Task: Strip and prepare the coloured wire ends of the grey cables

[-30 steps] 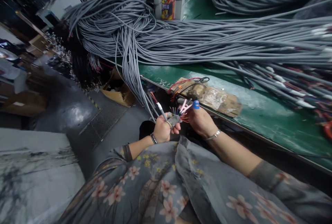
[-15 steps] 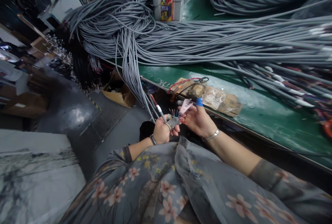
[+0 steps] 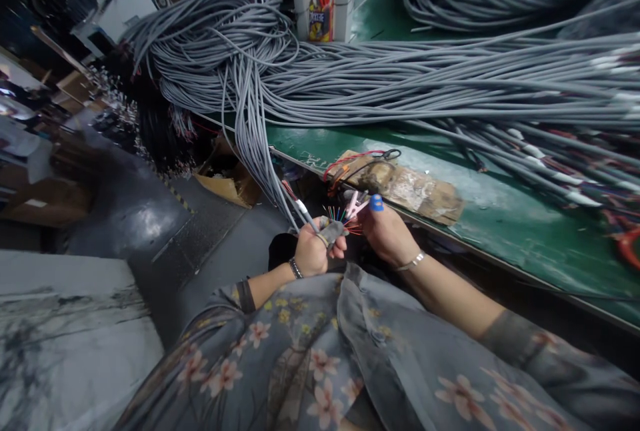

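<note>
Wires (image 3: pixel 336 215) fan upward and rightward from the closed grip of our left hand (image 3: pixel 314 251) — our right hand (image 3: pixel 391 234), just beside, pinches a pink clip (image 3: pixel 352 207).

The person's left hand (image 3: pixel 313 252) curls into a grip just beside the right hand (image 3: pixel 391 236), fingers bent, forearms (image 3: pixel 450 291) angled inward.

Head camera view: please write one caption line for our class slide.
Left hand grips grey cable; right hand holds a pink tool near fanned coloured wires.
</note>
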{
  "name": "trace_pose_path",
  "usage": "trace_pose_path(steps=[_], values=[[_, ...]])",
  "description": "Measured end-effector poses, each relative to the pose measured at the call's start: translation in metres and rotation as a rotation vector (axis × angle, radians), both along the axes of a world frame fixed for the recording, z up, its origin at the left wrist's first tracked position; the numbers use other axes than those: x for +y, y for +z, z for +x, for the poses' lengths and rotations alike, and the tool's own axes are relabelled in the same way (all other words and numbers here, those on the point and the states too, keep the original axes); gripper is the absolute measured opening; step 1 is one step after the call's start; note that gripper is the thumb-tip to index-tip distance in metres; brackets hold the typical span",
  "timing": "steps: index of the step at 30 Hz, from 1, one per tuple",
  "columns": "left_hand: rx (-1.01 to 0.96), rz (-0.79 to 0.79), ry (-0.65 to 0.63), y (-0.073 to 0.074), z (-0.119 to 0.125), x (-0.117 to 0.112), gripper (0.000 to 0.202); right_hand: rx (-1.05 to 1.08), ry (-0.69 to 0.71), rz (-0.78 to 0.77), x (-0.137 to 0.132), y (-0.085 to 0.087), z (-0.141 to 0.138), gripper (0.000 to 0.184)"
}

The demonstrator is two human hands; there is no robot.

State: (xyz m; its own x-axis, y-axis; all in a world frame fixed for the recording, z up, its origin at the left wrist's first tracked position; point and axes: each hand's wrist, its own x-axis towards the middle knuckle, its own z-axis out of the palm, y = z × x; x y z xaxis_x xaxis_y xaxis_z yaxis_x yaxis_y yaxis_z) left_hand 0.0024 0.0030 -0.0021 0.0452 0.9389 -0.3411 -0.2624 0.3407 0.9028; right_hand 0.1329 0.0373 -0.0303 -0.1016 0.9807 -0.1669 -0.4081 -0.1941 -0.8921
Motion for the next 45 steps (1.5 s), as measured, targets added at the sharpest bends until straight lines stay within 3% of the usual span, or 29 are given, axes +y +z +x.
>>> trace_pose_path(steps=[3,7,10,15,23,26,29,35,40,45], values=[[-0.012,0.0,-0.007,-0.001,0.0,0.001,0.051,-0.101,-0.059,0.066,-0.001,-0.001,-0.001,0.049],[-0.015,-0.015,-0.002,-0.004,-0.001,0.002,0.052,0.149,0.105,-0.108,0.003,0.003,-0.004,0.048],[-0.016,-0.024,-0.005,-0.005,-0.001,0.002,0.051,0.265,0.084,-0.191,0.007,0.005,-0.005,0.039],[-0.01,-0.031,-0.011,-0.005,-0.002,0.0,0.05,0.344,0.056,-0.226,0.006,0.003,-0.005,0.036],[-0.005,0.033,0.021,-0.004,-0.006,-0.007,0.05,0.376,0.189,-0.237,0.002,0.004,0.005,0.032],[0.023,0.071,0.045,-0.007,-0.006,-0.007,0.05,0.331,0.122,-0.241,0.001,0.006,0.004,0.024],[0.063,0.134,0.038,-0.011,-0.007,-0.005,0.05,0.248,0.095,-0.223,0.0,0.007,0.003,0.029],[0.115,0.208,0.037,-0.014,-0.008,-0.003,0.049,-0.116,-0.072,0.035,-0.003,0.001,0.003,0.044],[0.144,0.226,0.033,-0.013,-0.007,-0.001,0.049,0.144,0.075,-0.106,0.003,-0.002,-0.003,0.047],[0.184,0.218,0.031,-0.012,-0.007,0.0,0.049,0.299,0.018,-0.187,0.006,0.0,-0.006,0.036]])
